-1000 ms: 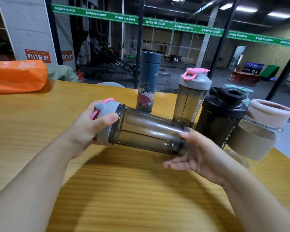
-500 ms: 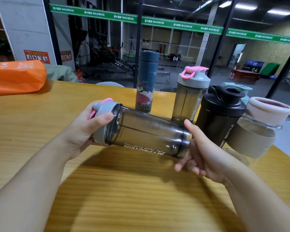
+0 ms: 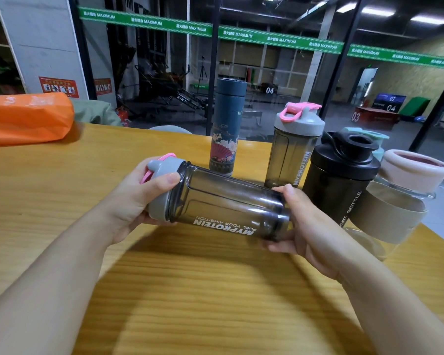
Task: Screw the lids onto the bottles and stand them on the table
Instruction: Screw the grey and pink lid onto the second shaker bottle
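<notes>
Shaker [image 3: 228, 203], smoky clear plastic, lies on its side in the air above the tabletop [image 3: 195, 290], lid end to the left and a little higher than the base. Its white lettering (MYPROTEIN, FUEL YOUR AMBITION) reads upside down along the lower side. The grey lid [image 3: 162, 185] sits on its mouth, with a pink loop showing behind it.

The left hand [image 3: 136, 198] wraps the lid, thumb across the near face and fingers curled behind; its grip is clenched on the lid. The right hand [image 3: 308, 226] takes the base end, thumb on top and fingers curled beneath, its grip grasping the shaker.

Behind, standing upright on the tabletop, a blue flask [image 3: 227, 126] with a painted fan pattern is at the far edge. To its right stands a second shaker [image 3: 291, 152] of the same kind, grey lid on and pink loop up. Just beside that is a black bottle [image 3: 341, 180] with a black lid whose spout cap is flipped back. A teal-lidded bottle [image 3: 377, 142] peeks out behind it, mostly hidden. At the right edge is a glass jar [image 3: 397, 208] with a tan sleeve and a pale pink top; it looks tilted, though the wide lens may account for that.

An orange bag [image 3: 26, 119] lies at the tabletop's far left corner.
</notes>
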Available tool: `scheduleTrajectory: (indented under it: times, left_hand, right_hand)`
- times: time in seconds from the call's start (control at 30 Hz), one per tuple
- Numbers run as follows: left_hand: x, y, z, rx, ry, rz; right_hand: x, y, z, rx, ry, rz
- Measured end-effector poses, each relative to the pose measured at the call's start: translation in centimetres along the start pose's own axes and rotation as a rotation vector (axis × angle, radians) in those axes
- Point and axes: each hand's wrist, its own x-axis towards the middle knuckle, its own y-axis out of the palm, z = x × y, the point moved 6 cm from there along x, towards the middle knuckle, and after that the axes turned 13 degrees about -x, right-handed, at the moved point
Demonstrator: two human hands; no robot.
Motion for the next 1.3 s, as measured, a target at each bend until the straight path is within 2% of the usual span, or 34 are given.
scheduleTrajectory:
  times: [0.13,0.3,0.47,0.77,0.87,0.97,1.13,1.3]
  left_hand:
    - [0.0,-0.3,-0.1,-0.016,0.002,-0.027]
    - [0.0,-0.5,-0.1,-0.025,-0.006,-0.038]
    - [-0.1,-0.2,-0.1,-0.020,0.000,-0.031]
    - [-0.3,0.8,-0.9,0.022,0.071,0.020]
    - [-0.3,0.7,-0.7,0.022,0.063,0.013]
    - [0.0,0.6,-0.1,0.006,0.024,-0.014]
    - [0.4,0.0,1.0,-0.066,-0.082,-0.110]
    - [0.4,-0.5,1.2,-0.080,-0.146,-0.173]
  right_hand:
    - [-0.2,-0.1,0.1,0.011,-0.087,0.079]
    - [-0.3,-0.7,0.6,-0.028,-0.131,0.054]
    - [-0.2,-1.2,0.6,-0.109,-0.098,-0.032]
    - [0.3,-0.9,-0.9,-0.185,0.099,-0.006]
    - [0.4,-0.6,-0.8,-0.104,0.107,-0.007]
    - [0.5,-0.1,-0.4,-0.012,0.031,-0.022]
    - [0.0,-0.5,0.4,-0.253,-0.250,-0.072]
    - [-0.1,-0.8,0.7,-0.365,-0.329,-0.092]
